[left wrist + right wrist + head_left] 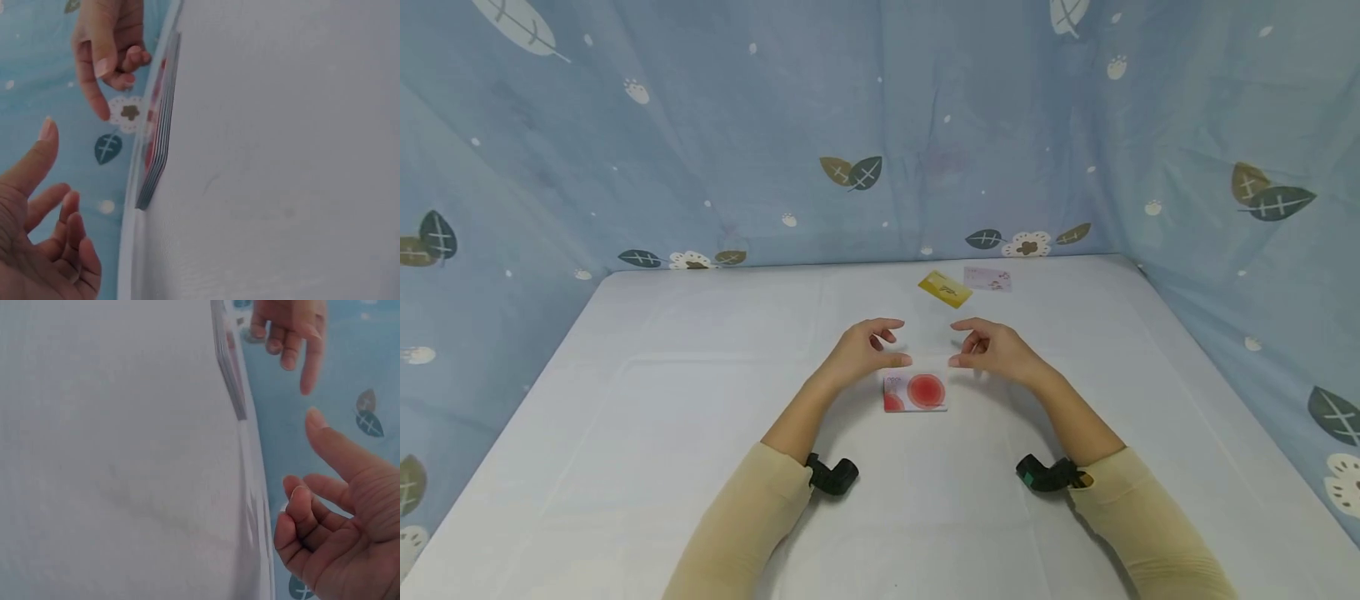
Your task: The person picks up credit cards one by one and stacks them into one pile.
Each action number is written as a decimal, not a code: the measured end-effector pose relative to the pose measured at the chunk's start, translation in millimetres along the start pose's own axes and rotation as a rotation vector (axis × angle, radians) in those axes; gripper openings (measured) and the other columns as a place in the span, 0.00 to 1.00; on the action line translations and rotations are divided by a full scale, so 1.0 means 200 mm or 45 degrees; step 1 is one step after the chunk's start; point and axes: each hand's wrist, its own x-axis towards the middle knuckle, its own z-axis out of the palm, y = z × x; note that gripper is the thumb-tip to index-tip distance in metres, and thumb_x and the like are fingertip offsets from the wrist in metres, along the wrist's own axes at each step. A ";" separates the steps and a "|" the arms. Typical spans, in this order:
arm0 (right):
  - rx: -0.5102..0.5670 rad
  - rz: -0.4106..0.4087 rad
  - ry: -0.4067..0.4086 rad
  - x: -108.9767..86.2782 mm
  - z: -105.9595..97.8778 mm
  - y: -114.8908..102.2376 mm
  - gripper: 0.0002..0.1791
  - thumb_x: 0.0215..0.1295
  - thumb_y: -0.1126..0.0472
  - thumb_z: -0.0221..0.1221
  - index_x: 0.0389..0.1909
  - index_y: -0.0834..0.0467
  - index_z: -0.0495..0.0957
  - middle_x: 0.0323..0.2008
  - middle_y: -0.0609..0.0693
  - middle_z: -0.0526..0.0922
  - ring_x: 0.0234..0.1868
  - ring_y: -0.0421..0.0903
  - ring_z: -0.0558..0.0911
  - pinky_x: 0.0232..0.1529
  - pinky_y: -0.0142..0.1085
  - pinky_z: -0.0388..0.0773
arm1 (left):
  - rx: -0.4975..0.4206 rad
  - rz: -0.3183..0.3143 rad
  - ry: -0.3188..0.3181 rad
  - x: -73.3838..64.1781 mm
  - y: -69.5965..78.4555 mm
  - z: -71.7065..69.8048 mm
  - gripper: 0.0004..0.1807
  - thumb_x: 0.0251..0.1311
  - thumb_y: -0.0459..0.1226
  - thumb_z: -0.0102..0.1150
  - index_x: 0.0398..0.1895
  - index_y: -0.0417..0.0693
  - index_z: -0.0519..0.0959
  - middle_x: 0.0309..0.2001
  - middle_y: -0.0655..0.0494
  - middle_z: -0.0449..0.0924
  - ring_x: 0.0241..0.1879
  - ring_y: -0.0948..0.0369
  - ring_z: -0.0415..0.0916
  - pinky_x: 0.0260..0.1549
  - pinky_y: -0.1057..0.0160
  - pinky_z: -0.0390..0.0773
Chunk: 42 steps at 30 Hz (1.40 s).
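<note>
A neat stack of cards (915, 392) lies flat on the white table, its top card white with red circles. In the left wrist view the edges of several cards (164, 125) show one above another. My left hand (871, 346) hovers just beyond the stack's left side, thumb and index finger apart with nothing between them. Facing it, my right hand (992, 348) is held beyond the stack's right side, also holding nothing, its other fingers loosely bent. Farther back lie a yellow card (945, 288) and a pale pink card (988, 279), side by side.
The white-covered table (647, 433) ends at a blue curtain (760, 125) with leaf prints at the back and sides. A black wrist device (833, 476) is on the left forearm, and another black device (1047, 473) is on the right.
</note>
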 end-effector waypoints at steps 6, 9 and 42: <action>-0.044 -0.005 0.024 0.04 -0.02 0.02 0.35 0.56 0.55 0.67 0.62 0.64 0.68 0.36 0.55 0.79 0.32 0.47 0.75 0.30 0.33 0.73 | 0.068 -0.009 -0.019 0.07 0.02 -0.02 0.36 0.51 0.44 0.70 0.64 0.46 0.70 0.49 0.47 0.76 0.43 0.54 0.70 0.39 0.62 0.72; -0.092 0.018 0.036 0.07 -0.04 0.04 0.35 0.57 0.53 0.66 0.63 0.64 0.67 0.38 0.56 0.79 0.33 0.47 0.75 0.31 0.34 0.73 | 0.120 -0.033 -0.054 0.12 0.04 -0.02 0.38 0.52 0.46 0.69 0.66 0.47 0.67 0.52 0.46 0.75 0.46 0.54 0.70 0.41 0.60 0.73; -0.469 0.372 -0.087 0.38 -0.07 0.11 0.44 0.63 0.43 0.57 0.72 0.60 0.52 0.68 0.62 0.61 0.68 0.58 0.62 0.65 0.51 0.60 | 0.858 -0.277 -0.287 0.50 0.15 0.03 0.47 0.53 0.56 0.63 0.74 0.62 0.51 0.71 0.42 0.47 0.68 0.45 0.51 0.58 0.40 0.63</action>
